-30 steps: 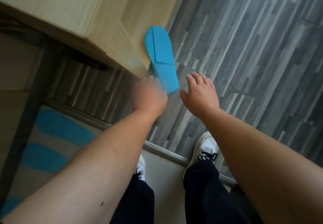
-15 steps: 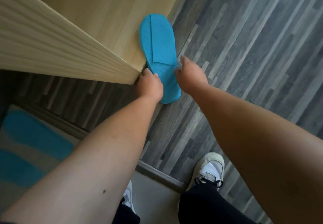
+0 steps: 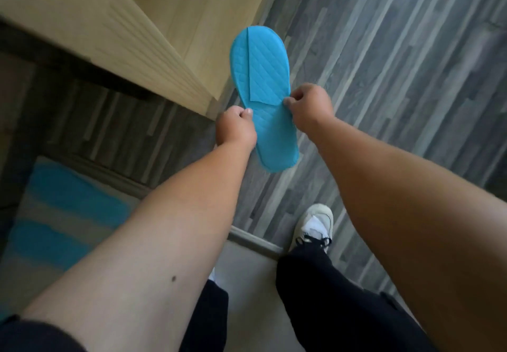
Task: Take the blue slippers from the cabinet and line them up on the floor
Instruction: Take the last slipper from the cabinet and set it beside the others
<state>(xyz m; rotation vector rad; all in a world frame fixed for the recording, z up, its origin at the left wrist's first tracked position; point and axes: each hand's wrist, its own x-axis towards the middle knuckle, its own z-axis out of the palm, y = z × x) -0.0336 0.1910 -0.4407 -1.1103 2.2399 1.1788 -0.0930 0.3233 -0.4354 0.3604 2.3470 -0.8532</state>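
A flat blue slipper (image 3: 263,77) with a quilted strap is held above the grey plank floor (image 3: 397,63), toe pointing away from me. My left hand (image 3: 236,126) pinches its left edge at the waist. My right hand (image 3: 310,107) pinches the right edge by the strap's rear corner. The slipper's heel end hangs toward me between my forearms. A light wooden cabinet (image 3: 170,8) stands just left of the slipper. Only one slipper shows.
A blue and grey striped mat (image 3: 63,214) lies at lower left beyond a metal threshold strip (image 3: 255,239). My white sneaker (image 3: 312,225) stands on the planks under my right forearm. Grey floor stretches open to the right.
Both hands closed on the slipper's edges and lifted it off the floor, away from the cabinet side. A second ago the hands were still reaching toward it.
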